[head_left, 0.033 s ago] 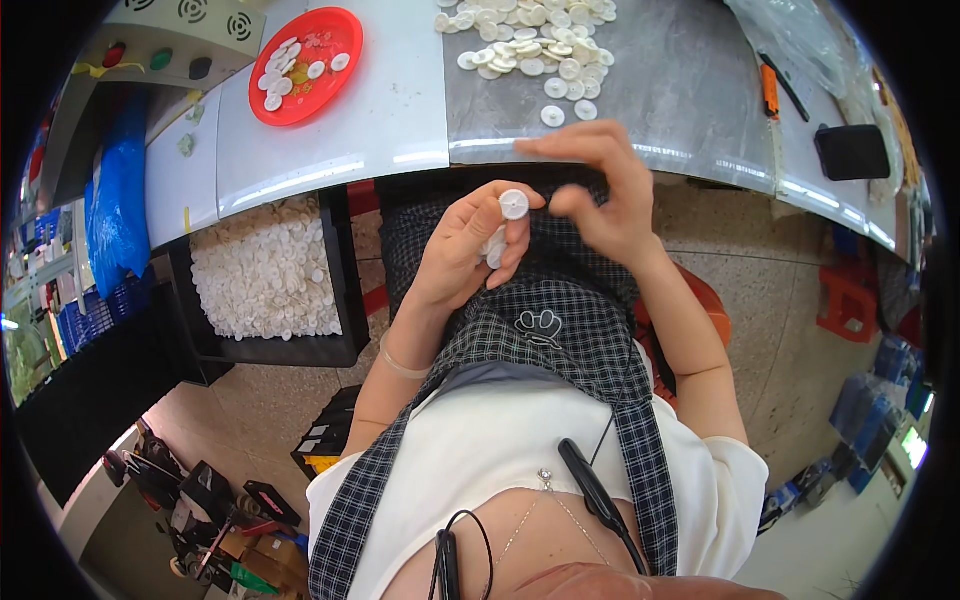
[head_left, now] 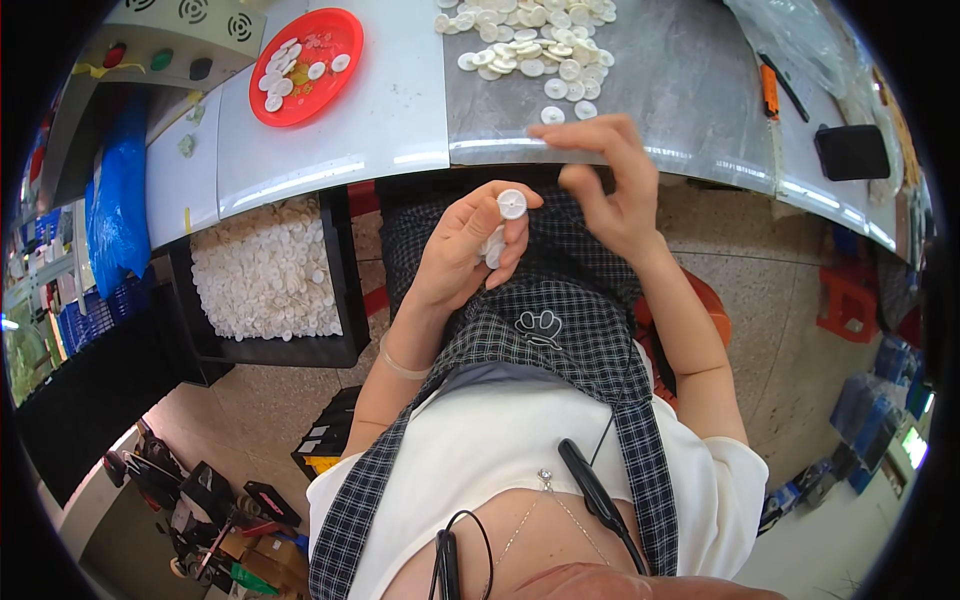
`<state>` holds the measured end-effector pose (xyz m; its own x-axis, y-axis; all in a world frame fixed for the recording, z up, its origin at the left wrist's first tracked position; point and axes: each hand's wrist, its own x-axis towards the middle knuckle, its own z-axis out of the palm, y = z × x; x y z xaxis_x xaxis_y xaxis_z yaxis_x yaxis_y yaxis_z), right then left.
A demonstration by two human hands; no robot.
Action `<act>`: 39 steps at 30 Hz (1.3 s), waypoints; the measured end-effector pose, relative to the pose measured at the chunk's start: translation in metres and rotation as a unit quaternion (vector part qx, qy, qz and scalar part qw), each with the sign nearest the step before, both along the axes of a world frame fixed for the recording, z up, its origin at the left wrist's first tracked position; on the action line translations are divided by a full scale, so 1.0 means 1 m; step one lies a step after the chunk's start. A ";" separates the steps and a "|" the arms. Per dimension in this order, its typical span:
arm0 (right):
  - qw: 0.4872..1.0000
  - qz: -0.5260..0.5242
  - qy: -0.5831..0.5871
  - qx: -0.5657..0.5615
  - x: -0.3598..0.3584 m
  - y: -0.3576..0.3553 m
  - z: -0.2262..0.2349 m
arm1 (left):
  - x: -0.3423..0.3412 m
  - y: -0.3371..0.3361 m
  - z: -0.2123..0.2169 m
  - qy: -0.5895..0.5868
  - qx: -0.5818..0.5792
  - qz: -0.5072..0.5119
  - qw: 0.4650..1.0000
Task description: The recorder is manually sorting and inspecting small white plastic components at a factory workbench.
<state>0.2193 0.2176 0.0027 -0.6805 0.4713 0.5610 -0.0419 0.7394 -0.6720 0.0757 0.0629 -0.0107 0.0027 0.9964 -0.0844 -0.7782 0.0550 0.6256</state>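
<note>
My left hand point(head_left: 455, 255) is raised over my lap, shut on a small stack of white round discs point(head_left: 497, 238); the top disc point(head_left: 511, 203) sits at my thumb and fingertips. Just to its right, my right hand point(head_left: 615, 185) hovers with fingers apart at the table's front edge, and nothing shows in it. A pile of the same white discs point(head_left: 540, 45) lies on the grey table top point(head_left: 690, 90) just beyond my right hand. Farther left, a red plate point(head_left: 342, 28) holds several discs.
A black bin point(head_left: 340, 270) full of white discs stands under the table at my left. On the table's right lie an orange-handled tool point(head_left: 770, 95), a black rectangular object point(head_left: 852, 150) and a clear plastic bag point(head_left: 800, 40). A blue bag point(head_left: 120, 200) hangs at far left.
</note>
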 end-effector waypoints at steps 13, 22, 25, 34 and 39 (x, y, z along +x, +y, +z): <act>0.997 -0.053 -0.046 0.018 0.013 -0.011 -0.016 | 0.002 0.003 0.000 0.045 -0.069 0.037 0.996; 0.994 0.012 -0.085 -0.061 0.008 -0.022 0.019 | 0.011 0.005 0.006 0.050 -0.109 -0.024 0.992; 0.994 -0.077 -0.076 0.004 0.006 -0.003 0.006 | 0.008 0.005 0.004 0.011 -0.108 -0.030 0.994; 0.985 -0.067 -0.085 0.138 0.015 0.000 -0.018 | 0.007 0.005 0.003 -0.024 -0.122 -0.006 0.992; 0.998 -0.043 -0.047 0.003 0.019 -0.005 -0.020 | 0.008 0.005 0.003 0.010 -0.114 0.002 0.993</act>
<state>0.2378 0.2128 -0.0178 -0.6875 0.5273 0.4994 0.0857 0.7417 -0.6652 0.0839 0.0682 -0.0080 -0.0062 0.9511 -0.3088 -0.7659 0.1941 0.6130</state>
